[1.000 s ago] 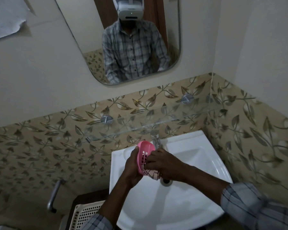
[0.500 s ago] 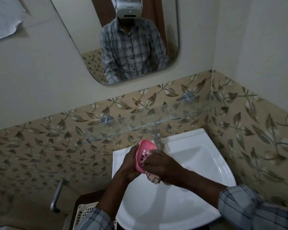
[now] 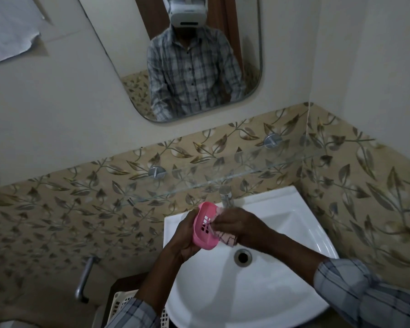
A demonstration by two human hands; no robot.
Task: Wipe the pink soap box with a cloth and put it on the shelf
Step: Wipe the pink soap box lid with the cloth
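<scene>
Soap box [image 3: 200, 234] stands upright over the sink [image 3: 258, 294], gripped by my left hand [image 3: 184, 236]; my right hand [image 3: 238, 223] pinches the cloth [image 3: 227, 239] inside it. Glass shelf [image 3: 223, 172] runs just above the sink.

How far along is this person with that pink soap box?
Done: the soap box is picked up; the left hand holds it over the sink. In hand: the right hand presses the cloth into it, wiping. Left: setting it on the glass shelf above.
</scene>
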